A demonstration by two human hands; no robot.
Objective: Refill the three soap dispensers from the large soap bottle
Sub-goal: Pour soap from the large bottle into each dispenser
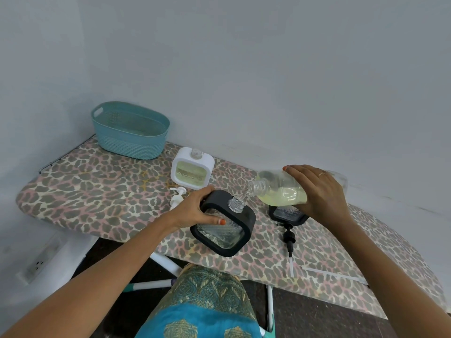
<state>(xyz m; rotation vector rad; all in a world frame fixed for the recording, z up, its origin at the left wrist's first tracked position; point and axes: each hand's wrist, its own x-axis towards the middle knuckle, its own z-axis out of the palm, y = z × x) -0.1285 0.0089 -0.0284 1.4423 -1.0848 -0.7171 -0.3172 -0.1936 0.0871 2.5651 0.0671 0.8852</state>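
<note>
My right hand [322,191] grips the large clear soap bottle [280,191], tipped on its side with yellow-green soap inside. A thin stream runs from its open mouth into the neck of a black-framed dispenser [234,230]. My left hand [197,212] grips that dispenser at its left side and keeps it upright. A white-framed dispenser [192,170] with yellow soap and an open neck stands behind. Another black dispenser [289,214] sits partly hidden under the bottle.
All of this rests on a leopard-print ironing board [97,191] against a grey wall. A teal basket [130,130] stands at the back left. A white pump [177,193] and a black pump [289,240] lie loose on the cover. A white strip [334,274] lies near the front edge.
</note>
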